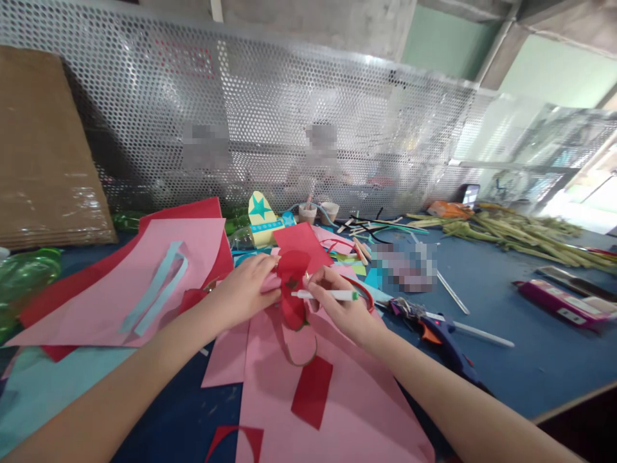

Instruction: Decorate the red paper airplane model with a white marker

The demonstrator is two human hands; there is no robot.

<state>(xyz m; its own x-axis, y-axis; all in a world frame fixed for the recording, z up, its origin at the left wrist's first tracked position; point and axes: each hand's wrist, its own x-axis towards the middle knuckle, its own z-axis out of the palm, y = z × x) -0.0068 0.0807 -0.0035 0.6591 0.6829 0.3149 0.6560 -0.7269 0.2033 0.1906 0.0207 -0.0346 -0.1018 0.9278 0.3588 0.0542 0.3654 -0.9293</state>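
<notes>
Near the middle of the table, my left hand [248,289] is closed on the left side of a red cutout [294,308], with a bit of pink showing beside the fingers. A small dark star-like shape sits on the cutout. In my right hand [337,302] is a slim white marker [328,295] with a green end, its other end lying over the red cutout. Below the hands is a pink sheet [347,392] with a red scrap [312,392] on it. A thin curved strip [315,350] hangs just under the cutout.
On the right, a blue glue gun [446,341] with a glue stick lies beside my right forearm. Farther right is a magenta pouch [562,302]. Pink and red sheets [193,270] with pale blue strips lie left. Behind stand a yellow decorated bottle [263,231], paper cups [307,213] and a perforated screen [270,116].
</notes>
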